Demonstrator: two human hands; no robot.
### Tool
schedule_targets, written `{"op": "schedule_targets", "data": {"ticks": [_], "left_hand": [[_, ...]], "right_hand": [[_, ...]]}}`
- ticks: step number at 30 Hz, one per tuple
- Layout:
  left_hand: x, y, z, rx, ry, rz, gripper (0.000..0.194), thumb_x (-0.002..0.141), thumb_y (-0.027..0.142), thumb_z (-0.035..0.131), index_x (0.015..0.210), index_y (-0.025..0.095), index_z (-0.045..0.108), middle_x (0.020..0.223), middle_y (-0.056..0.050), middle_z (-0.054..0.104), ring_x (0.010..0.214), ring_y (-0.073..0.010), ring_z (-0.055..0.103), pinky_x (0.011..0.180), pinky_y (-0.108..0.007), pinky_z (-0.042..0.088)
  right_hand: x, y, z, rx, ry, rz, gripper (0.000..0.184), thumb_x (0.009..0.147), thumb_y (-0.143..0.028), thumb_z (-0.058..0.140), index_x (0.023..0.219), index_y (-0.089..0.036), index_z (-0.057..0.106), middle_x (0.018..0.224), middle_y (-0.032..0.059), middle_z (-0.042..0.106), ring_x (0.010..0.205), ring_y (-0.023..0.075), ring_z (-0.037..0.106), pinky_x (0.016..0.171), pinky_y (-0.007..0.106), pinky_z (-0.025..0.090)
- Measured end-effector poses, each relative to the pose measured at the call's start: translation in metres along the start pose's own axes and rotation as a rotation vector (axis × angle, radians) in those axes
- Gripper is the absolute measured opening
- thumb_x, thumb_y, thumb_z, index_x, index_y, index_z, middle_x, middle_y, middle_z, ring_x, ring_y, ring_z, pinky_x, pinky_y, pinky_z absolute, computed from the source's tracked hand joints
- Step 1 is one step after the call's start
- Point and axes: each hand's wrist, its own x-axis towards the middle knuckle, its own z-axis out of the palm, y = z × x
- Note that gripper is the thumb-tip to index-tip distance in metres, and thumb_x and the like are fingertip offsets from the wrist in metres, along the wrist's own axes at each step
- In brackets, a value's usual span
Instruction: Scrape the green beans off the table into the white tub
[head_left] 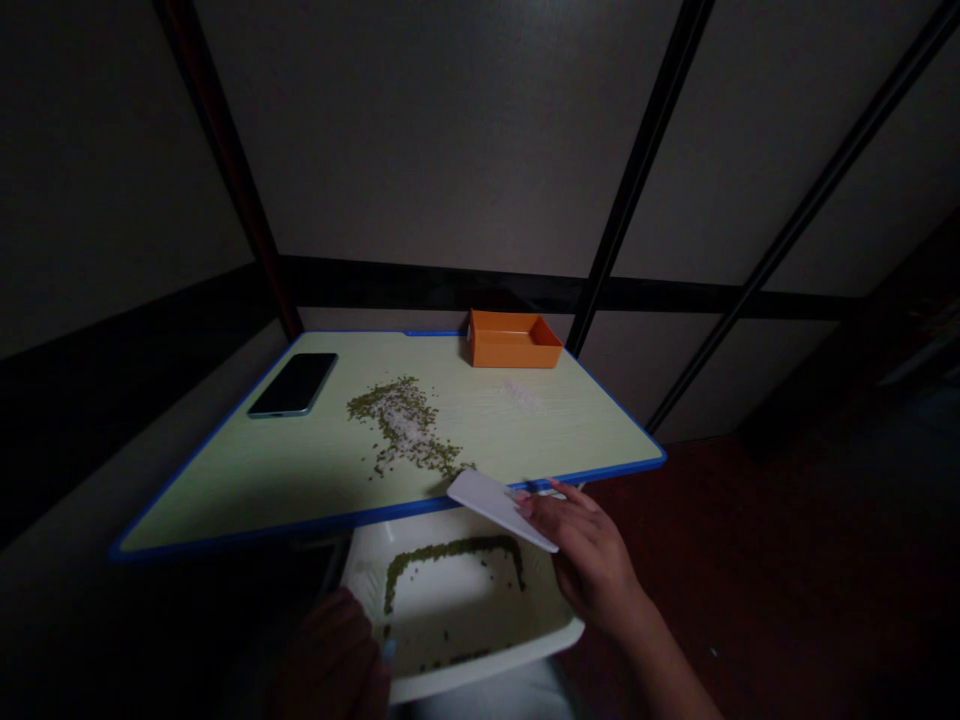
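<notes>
My right hand (592,560) grips a white card (499,505) by its near end; the card's far corner rests at the table's front edge, next to a scatter of green beans mixed with white grains (405,430). Below that edge my left hand (334,655) holds the rim of a white tray (480,675) that has green beans (450,553) lying along its far wall. The left hand's fingers curl round the tray's near-left edge.
The pale table with a blue rim (300,522) also carries a dark phone (294,384) at the left and an orange box (514,340) at the back. A small patch of white grains (523,396) lies near the box. Dark frame bars rise behind.
</notes>
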Motion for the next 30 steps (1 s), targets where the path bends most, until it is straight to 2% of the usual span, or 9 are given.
{"op": "schedule_targets", "data": {"ticks": [3,8,13,18,24,30], "left_hand": [[-0.001,0.0,0.0,-0.015,-0.028,-0.007,0.019,0.081,0.014,0.046,0.066,0.021,0.055,0.055,0.001,0.062,0.057,-0.0123,0.061,0.065,-0.03,0.053],[-0.004,0.0,0.0,0.004,0.014,0.003,0.017,0.081,0.018,0.048,0.067,0.02,0.058,0.059,-0.001,0.064,0.061,-0.0132,0.062,0.065,-0.03,0.053],[-0.002,0.0,-0.001,-0.015,-0.021,-0.014,0.023,0.083,0.016,0.045,0.063,0.02,0.056,0.055,0.001,0.061,0.058,-0.0113,0.059,0.067,-0.029,0.053],[-0.004,-0.001,-0.001,0.012,0.017,0.006,0.019,0.083,0.019,0.048,0.068,0.019,0.059,0.058,-0.001,0.065,0.062,-0.0135,0.063,0.066,-0.031,0.053],[0.0,0.0,-0.001,-0.022,0.003,-0.011,0.021,0.08,0.014,0.047,0.062,0.02,0.056,0.054,0.001,0.062,0.056,-0.0115,0.06,0.067,-0.029,0.053],[0.004,0.003,0.0,-0.043,-0.005,-0.008,0.023,0.08,0.012,0.045,0.06,0.021,0.053,0.051,0.002,0.058,0.054,-0.011,0.058,0.062,-0.028,0.051]], "right_hand": [[-0.003,-0.001,-0.001,-0.009,-0.008,0.005,0.046,0.078,-0.005,0.041,0.119,-0.023,0.054,0.104,0.0091,0.071,0.101,0.0182,0.066,0.096,0.042,0.048],[-0.01,-0.001,-0.002,-0.016,-0.018,0.02,0.046,0.08,-0.006,0.044,0.121,-0.024,0.053,0.103,0.0093,0.071,0.101,0.0192,0.065,0.095,0.042,0.049],[-0.011,0.001,-0.001,-0.033,-0.01,0.026,0.048,0.079,-0.004,0.044,0.122,-0.023,0.051,0.105,0.0087,0.071,0.101,0.019,0.065,0.094,0.042,0.05],[-0.009,0.001,0.0,-0.041,-0.007,0.045,0.046,0.08,-0.005,0.043,0.121,-0.023,0.052,0.106,0.0083,0.07,0.1,0.0189,0.066,0.093,0.041,0.05],[-0.005,0.0,0.002,0.002,-0.005,0.068,0.046,0.08,-0.005,0.041,0.121,-0.024,0.053,0.106,0.009,0.07,0.101,0.0189,0.066,0.094,0.041,0.049],[-0.007,0.002,0.003,0.018,-0.062,0.07,0.047,0.079,-0.004,0.041,0.122,-0.023,0.052,0.112,0.0091,0.068,0.106,0.0189,0.063,0.098,0.043,0.047]]}}
